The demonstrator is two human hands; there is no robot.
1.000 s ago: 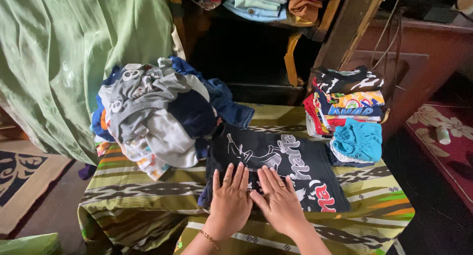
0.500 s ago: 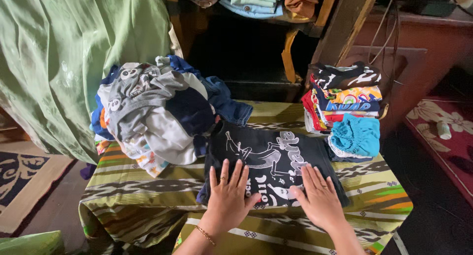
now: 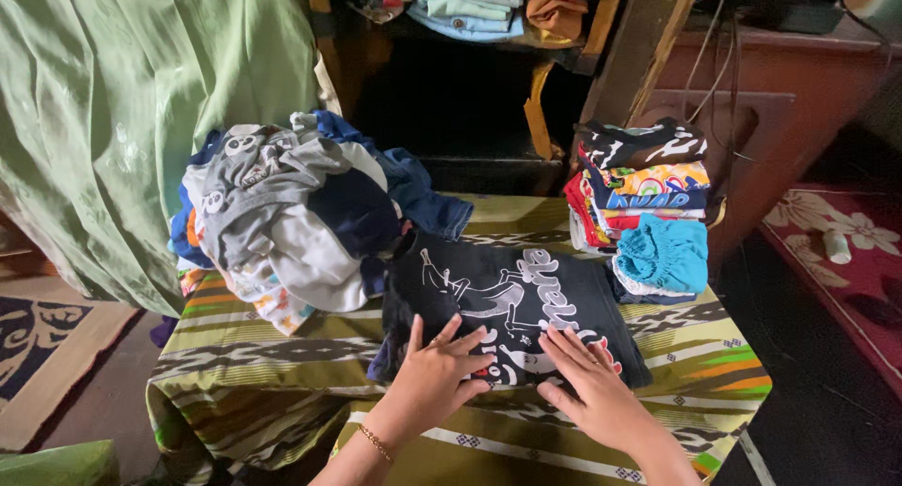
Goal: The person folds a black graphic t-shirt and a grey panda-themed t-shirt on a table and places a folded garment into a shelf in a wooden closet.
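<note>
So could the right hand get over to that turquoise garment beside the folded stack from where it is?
Probably yes. The right hand lies flat on the black printed shirt, and the turquoise garment sits just beyond it, with only shirt and tablecloth between them.

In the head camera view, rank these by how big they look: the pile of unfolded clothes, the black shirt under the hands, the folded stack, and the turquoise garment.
1. Pile of unfolded clothes
2. Black shirt
3. Folded stack, though it sits farther back
4. Turquoise garment
</note>
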